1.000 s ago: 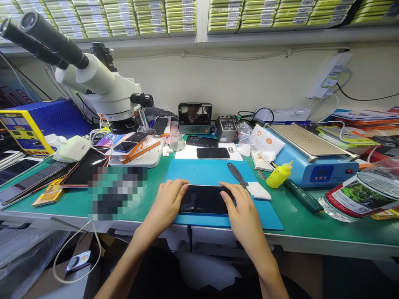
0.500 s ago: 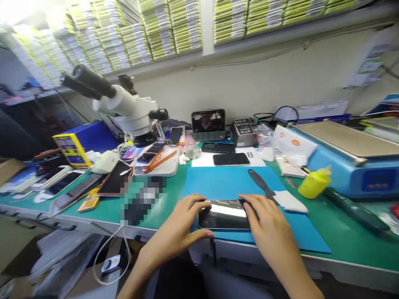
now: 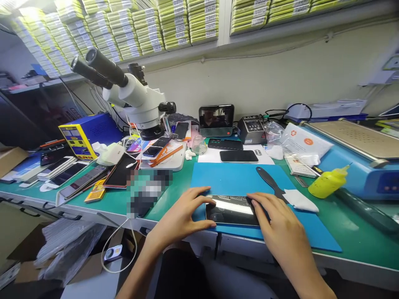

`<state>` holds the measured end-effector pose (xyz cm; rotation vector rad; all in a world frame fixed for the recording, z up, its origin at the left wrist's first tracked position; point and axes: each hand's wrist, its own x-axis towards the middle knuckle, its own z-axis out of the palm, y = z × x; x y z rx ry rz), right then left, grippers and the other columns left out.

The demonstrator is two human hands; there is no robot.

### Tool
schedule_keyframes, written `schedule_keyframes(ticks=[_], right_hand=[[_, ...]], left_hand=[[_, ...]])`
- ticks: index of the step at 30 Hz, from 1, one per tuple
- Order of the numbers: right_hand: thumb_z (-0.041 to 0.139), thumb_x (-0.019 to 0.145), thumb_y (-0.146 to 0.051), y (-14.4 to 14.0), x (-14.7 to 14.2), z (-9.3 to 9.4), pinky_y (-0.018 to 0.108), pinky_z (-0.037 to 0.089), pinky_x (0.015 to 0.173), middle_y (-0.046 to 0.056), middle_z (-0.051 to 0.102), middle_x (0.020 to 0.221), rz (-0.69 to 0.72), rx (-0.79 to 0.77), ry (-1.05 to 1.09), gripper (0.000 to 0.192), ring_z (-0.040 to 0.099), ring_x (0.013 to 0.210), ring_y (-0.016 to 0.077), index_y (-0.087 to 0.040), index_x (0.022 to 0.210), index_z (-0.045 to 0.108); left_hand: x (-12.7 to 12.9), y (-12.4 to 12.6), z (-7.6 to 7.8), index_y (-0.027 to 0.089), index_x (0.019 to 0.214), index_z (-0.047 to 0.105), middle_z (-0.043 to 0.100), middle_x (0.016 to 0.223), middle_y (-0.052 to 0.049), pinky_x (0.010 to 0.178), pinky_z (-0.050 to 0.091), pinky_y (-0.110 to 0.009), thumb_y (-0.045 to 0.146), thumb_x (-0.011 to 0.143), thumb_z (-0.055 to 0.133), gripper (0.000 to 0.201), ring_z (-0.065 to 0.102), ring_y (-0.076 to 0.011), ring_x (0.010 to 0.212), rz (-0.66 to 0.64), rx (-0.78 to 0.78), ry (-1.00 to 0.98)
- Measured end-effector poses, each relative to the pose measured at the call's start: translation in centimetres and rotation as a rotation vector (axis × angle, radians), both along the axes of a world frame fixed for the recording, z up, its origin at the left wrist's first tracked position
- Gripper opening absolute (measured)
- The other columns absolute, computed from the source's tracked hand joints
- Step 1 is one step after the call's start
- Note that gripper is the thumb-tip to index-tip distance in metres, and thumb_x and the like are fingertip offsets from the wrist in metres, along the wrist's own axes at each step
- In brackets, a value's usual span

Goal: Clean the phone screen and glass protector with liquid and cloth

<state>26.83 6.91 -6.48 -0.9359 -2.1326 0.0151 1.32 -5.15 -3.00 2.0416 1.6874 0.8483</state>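
Observation:
A black-screened smartphone (image 3: 232, 211) lies lengthwise across the blue mat (image 3: 224, 176), glare streaking its glass. My left hand (image 3: 190, 211) grips its left end, thumb at the near corner and fingers curled at the far edge. On the other end is my right hand (image 3: 277, 220), its fingertips pressed at the far right corner and side; its thumb is mostly hidden. Just beyond my right hand, a dark-handled brush or scraper (image 3: 269, 182) rests on the mat, its head covered by a folded white cloth (image 3: 301, 200).
Another phone (image 3: 239, 156) lies on white paper behind the mat. A microscope (image 3: 134, 95) stands at left by several phones. To the right are a yellow squeeze bottle (image 3: 328, 181), a dark green tool handle (image 3: 364, 209) and a blue machine (image 3: 374, 178).
The camera view has shifted, so the whole scene sits slightly farther right. Both hands stay at the ends of the smartphone, with little visible change in their grip.

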Motion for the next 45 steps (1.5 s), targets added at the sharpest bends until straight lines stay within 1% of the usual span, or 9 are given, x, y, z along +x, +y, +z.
schedule_keyframes(ticks=[3,7,10,13,18,21,30,39,45], right_hand=[[0.050,0.112,-0.027,-0.7,-0.2,0.6,0.043,0.051,0.096,0.009,0.077,0.117,0.039,0.068,0.015,0.024,0.071,0.107,0.0263,-0.019,0.117,0.072],[0.057,0.109,-0.019,-3.0,-1.0,1.9,0.044,0.051,0.103,0.009,0.077,0.117,0.192,0.107,-0.026,0.018,0.070,0.112,0.0255,-0.018,0.119,0.072],[0.058,0.108,-0.015,-5.2,-2.1,2.5,0.043,0.053,0.106,0.007,0.078,0.116,0.279,0.060,-0.063,0.019,0.071,0.111,0.0233,-0.018,0.118,0.074],[0.057,0.107,-0.012,-6.6,-3.3,2.7,0.045,0.052,0.114,0.008,0.079,0.119,0.283,0.082,-0.109,0.022,0.071,0.116,0.0248,-0.015,0.119,0.075],[0.058,0.104,-0.008,-7.3,-4.8,2.4,0.043,0.059,0.107,0.012,0.080,0.122,0.254,0.172,-0.209,0.025,0.073,0.120,0.0288,-0.010,0.121,0.076],[0.058,0.103,-0.008,-7.5,-5.6,2.2,0.043,0.060,0.107,0.015,0.080,0.124,0.219,0.221,-0.240,0.026,0.075,0.119,0.0295,-0.008,0.120,0.077],[0.061,0.098,-0.004,-7.6,-6.3,2.5,0.040,0.066,0.098,0.016,0.082,0.123,0.184,0.270,-0.401,0.028,0.079,0.112,0.0289,-0.008,0.119,0.079],[0.063,0.093,-0.006,-8.1,-7.3,3.2,0.038,0.069,0.083,0.023,0.083,0.114,0.163,0.357,-0.534,0.027,0.082,0.103,0.0314,-0.003,0.115,0.079],[0.067,0.093,-0.009,-8.3,-7.6,3.5,0.039,0.069,0.082,0.025,0.082,0.113,0.189,0.328,-0.650,0.030,0.082,0.104,0.0325,-0.001,0.121,0.076]], left_hand=[[-0.1,0.0,-0.3,0.032,0.135,0.065,0.058,0.157,-0.006,0.124,0.042,-0.048,0.034,0.097,0.078,0.041,0.050,-0.0277,0.149,-0.018,-0.006,-0.015],[0.1,-0.2,-0.4,0.033,0.143,0.058,0.056,0.158,-0.005,0.127,0.038,-0.050,0.019,0.096,0.071,0.051,0.047,-0.0280,0.150,-0.054,-0.004,-0.020],[0.1,-0.4,-0.5,0.035,0.151,0.050,0.055,0.161,-0.001,0.129,0.036,-0.045,0.008,0.093,0.063,0.066,0.045,-0.0235,0.152,-0.066,0.008,-0.027],[0.1,-0.4,-1.1,0.037,0.153,0.046,0.058,0.158,0.002,0.127,0.039,-0.041,0.004,0.093,0.055,0.069,0.049,-0.0202,0.149,-0.033,0.029,-0.035],[0.2,0.4,-2.5,0.030,0.150,0.051,0.064,0.150,-0.004,0.121,0.045,-0.045,0.012,0.104,0.045,0.050,0.056,-0.0235,0.142,0.110,0.090,-0.019],[0.0,0.7,-2.8,0.029,0.147,0.052,0.066,0.146,-0.006,0.118,0.046,-0.048,0.017,0.107,0.045,0.043,0.058,-0.0250,0.139,0.154,0.114,-0.025],[0.0,0.7,-2.2,0.029,0.142,0.056,0.069,0.142,-0.005,0.114,0.048,-0.048,0.016,0.104,0.052,0.040,0.061,-0.0261,0.134,0.123,0.120,-0.021],[0.1,0.7,-2.6,0.030,0.143,0.054,0.069,0.141,-0.006,0.114,0.048,-0.049,0.016,0.105,0.052,0.041,0.061,-0.0261,0.134,0.122,0.119,-0.022],[0.0,0.6,-2.8,0.032,0.143,0.054,0.068,0.143,-0.005,0.115,0.047,-0.049,0.018,0.106,0.052,0.040,0.061,-0.0259,0.135,0.121,0.124,-0.024]])
